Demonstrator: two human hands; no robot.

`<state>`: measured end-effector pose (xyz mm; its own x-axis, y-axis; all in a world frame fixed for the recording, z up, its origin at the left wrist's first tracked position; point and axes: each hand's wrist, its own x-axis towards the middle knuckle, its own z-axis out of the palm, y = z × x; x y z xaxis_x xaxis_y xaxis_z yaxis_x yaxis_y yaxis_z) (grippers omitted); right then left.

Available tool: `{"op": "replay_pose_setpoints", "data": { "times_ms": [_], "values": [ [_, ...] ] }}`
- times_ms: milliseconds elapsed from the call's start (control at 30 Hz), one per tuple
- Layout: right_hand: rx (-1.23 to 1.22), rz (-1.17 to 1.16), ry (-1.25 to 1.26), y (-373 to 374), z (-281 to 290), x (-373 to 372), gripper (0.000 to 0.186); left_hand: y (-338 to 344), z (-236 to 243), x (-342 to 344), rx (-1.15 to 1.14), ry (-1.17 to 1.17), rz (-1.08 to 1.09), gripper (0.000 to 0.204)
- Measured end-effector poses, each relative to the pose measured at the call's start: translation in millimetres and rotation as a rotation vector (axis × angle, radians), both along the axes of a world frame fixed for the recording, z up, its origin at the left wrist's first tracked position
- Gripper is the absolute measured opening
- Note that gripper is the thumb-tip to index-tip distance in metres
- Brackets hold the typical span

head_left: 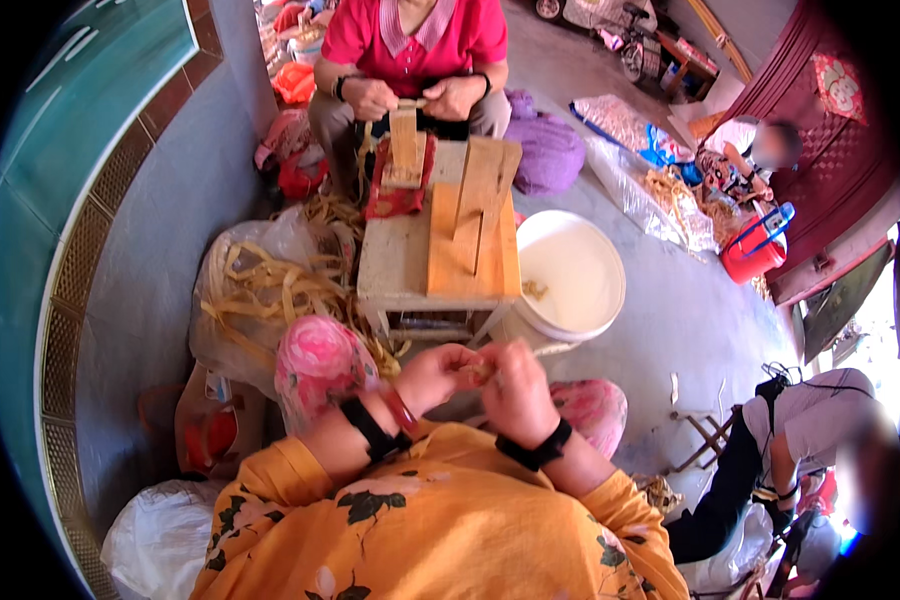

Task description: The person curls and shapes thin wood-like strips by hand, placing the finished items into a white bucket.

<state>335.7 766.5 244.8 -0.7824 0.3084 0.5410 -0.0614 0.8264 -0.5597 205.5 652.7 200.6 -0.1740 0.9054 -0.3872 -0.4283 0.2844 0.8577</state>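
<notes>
My left hand (434, 378) and my right hand (517, 388) meet above my lap with fingers closed in a pinch. Between the fingertips is something small and brownish, mostly hidden by the fingers. Just beyond my hands stands a small pale table (390, 268). On it rest a wooden board (445, 258) with an upright wooden plate (482, 190) and a thin rod, and a smaller wooden stand (404, 150) on a red cloth (387, 208). Across the table, another person's two hands hold a short pale strip (411, 103).
A white bucket (592, 265) stands right of the table. Tan strips (285, 292) lie in a clear plastic bag at left, beside the blue-grey wall (145, 330). A purple bundle (550, 155) and a red cooler (752, 256) are farther back. People sit at right.
</notes>
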Motion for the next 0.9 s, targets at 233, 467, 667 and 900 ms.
{"op": "replay_pose_setpoints", "data": {
  "times_ms": [233, 467, 667, 900],
  "values": [
    [-0.436, 0.055, -0.106, 4.0, -1.7, -1.8, 0.018, -2.0, 0.6, -3.5, 0.414, 0.291, 0.260, 0.013],
    [-0.954, 0.120, -0.293, 5.3, -15.8, -3.7, 0.027, 1.4, 8.4, -10.6, 0.356, 0.496, 0.218, 0.017],
    [-0.723, 0.332, -0.518, 9.7, 12.9, 0.3, 0.031, 6.2, 14.7, -32.4, 0.194, 0.491, 0.367, 0.020],
    [-0.492, 0.144, -0.194, 19.9, 17.4, -12.4, 0.010, 13.9, 30.3, -26.4, 0.272, 0.847, 0.260, 0.012]
  ]
}}
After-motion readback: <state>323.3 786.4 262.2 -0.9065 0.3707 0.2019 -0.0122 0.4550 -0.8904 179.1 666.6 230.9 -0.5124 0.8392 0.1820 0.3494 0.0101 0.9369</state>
